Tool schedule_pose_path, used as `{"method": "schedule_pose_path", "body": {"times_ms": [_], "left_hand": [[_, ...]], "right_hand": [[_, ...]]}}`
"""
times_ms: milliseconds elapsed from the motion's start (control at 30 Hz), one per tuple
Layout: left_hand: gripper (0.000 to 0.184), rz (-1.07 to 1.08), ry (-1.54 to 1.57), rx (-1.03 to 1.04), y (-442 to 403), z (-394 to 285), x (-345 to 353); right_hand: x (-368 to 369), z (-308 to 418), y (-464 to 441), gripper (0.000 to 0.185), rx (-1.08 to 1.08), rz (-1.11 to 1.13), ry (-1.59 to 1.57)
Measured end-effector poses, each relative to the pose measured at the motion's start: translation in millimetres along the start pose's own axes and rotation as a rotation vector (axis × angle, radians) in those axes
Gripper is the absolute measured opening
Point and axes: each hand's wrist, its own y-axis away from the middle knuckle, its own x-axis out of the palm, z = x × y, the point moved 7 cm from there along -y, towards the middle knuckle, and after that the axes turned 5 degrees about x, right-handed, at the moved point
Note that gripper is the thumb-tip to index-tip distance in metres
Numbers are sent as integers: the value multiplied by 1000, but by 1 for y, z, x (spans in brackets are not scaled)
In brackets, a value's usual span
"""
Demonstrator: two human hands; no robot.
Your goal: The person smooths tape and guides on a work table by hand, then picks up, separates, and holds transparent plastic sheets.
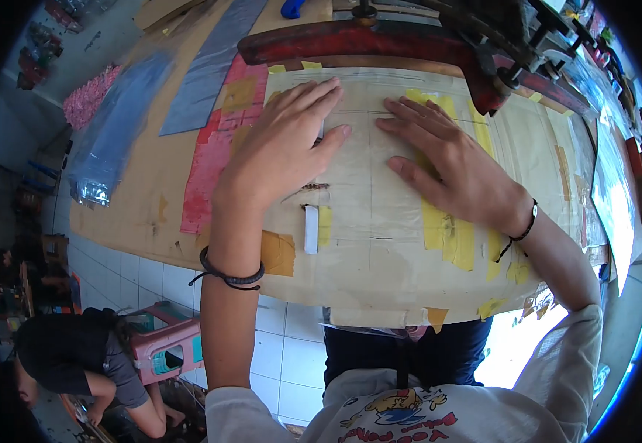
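My left hand lies on the pale, plastic-covered work board, fingers stretched forward and thumb out. A small pale piece with a dark edge shows beside its thumb, too hidden to name. My right hand rests flat with fingers spread, partly over strips of yellow tape stuck to the board. Nothing is gripped in either hand. Nearer to me, a small white strip is fixed beside a bit of yellow tape. Just beyond my fingertips runs a long, worn red bar.
Black metal clamps stand at the back right. Left lie a red taped strip, a grey sheet and clear plastic bags. A clear sheet hangs at right. A person bends by a pink stool.
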Motion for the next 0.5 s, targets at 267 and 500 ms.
{"method": "schedule_pose_path", "body": {"times_ms": [267,500], "left_hand": [[27,-208,-90,175,0,-27,-21],[17,-236,-36,274,-5,-34,-15]], "right_hand": [[-3,15,-2,25,-96,-84,-32],[-9,24,1,11,-150,-166,-38]]}}
